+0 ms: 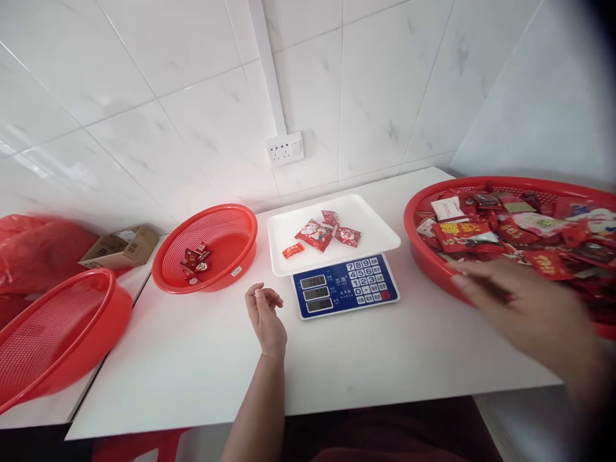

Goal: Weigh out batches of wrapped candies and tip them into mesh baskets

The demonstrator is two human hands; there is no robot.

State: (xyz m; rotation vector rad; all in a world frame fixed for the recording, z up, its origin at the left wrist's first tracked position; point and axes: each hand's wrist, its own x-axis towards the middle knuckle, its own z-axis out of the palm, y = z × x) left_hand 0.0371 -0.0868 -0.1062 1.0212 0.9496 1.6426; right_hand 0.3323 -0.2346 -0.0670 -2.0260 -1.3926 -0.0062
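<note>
Head view, left hand [265, 319]: your forearm comes straight up from the near table edge and the wrist rests on the white table [202, 366]. The fingers curl loosely toward the palm and hold nothing. It sits just left of the scale [344, 286], not touching it.
Right hand [524, 308]: it reaches out to the right over the near rim of the big basket [418, 247], palm down. It is motion-blurred, so you cannot tell whether the fingers are spread or pinching a packet.
Grip advice: take one packet at a time between thumb and fingertips from the top of the pile, so the neighbours do not drag out with it.
Pile [510, 234]: red wrapped sweets fill the big basket, heaped and overlapping.
Scale tray [289, 228]: four packets [323, 235] lie on it, grouped left of centre and toward the back. Set any further packet fully inside the tray rim, so its weight rests on the tray alone.
Display: the digits are too small to read.
Small basket [226, 234]: it stands left of the scale and holds a few red packets near its left side.
Far left: another red basket [58, 333], a cardboard box [120, 247] and a red bag [33, 256] lie well apart from both hands.
</note>
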